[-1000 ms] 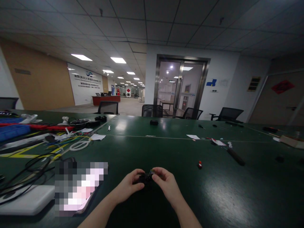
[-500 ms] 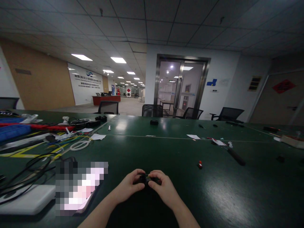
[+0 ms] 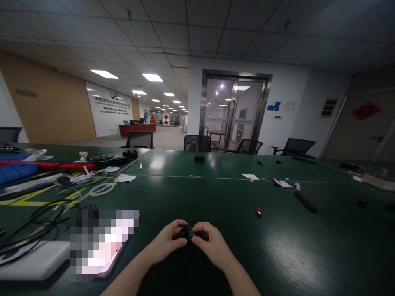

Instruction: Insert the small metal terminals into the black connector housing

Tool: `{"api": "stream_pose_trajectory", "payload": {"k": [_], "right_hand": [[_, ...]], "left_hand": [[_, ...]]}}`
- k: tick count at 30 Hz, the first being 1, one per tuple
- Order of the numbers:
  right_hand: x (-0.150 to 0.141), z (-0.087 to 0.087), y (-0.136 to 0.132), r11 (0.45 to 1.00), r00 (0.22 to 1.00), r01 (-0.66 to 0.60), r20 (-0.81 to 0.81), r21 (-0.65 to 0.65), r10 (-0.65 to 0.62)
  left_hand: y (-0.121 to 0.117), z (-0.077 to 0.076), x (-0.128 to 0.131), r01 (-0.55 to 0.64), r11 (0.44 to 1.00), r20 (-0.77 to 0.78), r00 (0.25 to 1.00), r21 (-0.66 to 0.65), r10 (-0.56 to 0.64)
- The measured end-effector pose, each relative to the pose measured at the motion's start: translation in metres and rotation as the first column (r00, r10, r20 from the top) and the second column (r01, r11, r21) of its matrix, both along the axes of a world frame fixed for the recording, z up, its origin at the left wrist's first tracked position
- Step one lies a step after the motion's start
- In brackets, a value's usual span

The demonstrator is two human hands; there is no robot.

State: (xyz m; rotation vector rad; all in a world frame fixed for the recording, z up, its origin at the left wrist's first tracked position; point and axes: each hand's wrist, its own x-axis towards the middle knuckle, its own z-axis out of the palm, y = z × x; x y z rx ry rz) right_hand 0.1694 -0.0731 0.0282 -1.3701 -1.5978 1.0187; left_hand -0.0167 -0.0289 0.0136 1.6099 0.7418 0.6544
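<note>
Both the left hand (image 3: 168,239) and right hand (image 3: 214,241), I see, clamp a black part (image 3: 189,233) left of the red object (image 3: 258,212), seemingly adjusting it, which calls for steadiness.

we see a dim room lit by ceiling panels (image 3: 104,74), glare on the green table (image 3: 228,197), stretched edges, and a pixelated patch lower left.
</note>
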Motion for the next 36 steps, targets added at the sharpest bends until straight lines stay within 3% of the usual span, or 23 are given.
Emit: {"api": "stream_pose_trajectory", "payload": {"k": [10,16,23,30,36], "right_hand": [[-0.001,-0.007,0.0,0.995,0.998,-0.028,0.059,0.094,0.023],[0.0,-0.003,-0.002,0.997,0.998,-0.04,0.042,0.059,0.037],[0.005,0.006,-0.002,0.998,0.998,-0.015,-0.066,-0.069,0.01],[0.006,-0.005,0.002,0.999,0.993,-0.045,-0.107,-0.025,0.043],[0.004,-0.007,0.004,0.998,0.988,-0.062,-0.141,-0.005,0.061]], "left_hand": [[-0.001,0.001,0.002,-0.014,1.0,-0.02,1.0,0.006,0.014],[0.002,-0.004,0.001,-0.008,1.0,-0.009,1.0,0.009,0.008],[0.005,-0.007,-0.002,-0.016,1.0,0.043,0.999,-0.005,0.016],[0.003,-0.004,-0.001,-0.027,0.999,0.067,0.997,-0.042,0.029],[0.005,-0.009,-0.002,-0.044,0.999,0.083,0.996,0.011,0.042]]}}
